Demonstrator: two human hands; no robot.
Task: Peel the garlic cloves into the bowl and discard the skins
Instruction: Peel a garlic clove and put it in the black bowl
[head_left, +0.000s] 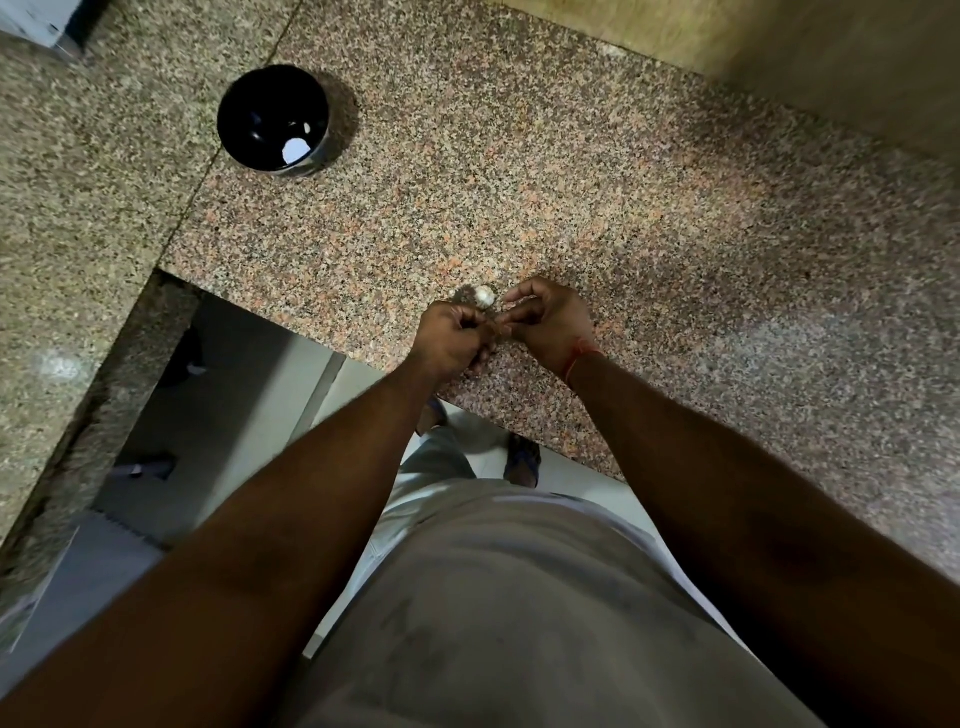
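Note:
A black bowl (272, 118) stands at the back left of the granite counter (571, 182), with a couple of pale peeled cloves (295, 149) in its bottom. A white piece of garlic (484, 296) lies on the counter just beyond my hands. My left hand (451, 338) and my right hand (551, 325) meet near the counter's front edge, fingers curled and fingertips together. They seem to pinch a small garlic clove between them, but my fingers hide it almost fully.
The counter's front edge runs diagonally under my wrists, with the floor and my feet (522, 460) below. A second stone slab (78, 208) lies to the left, across a seam. A wall (779, 47) rises at the back right.

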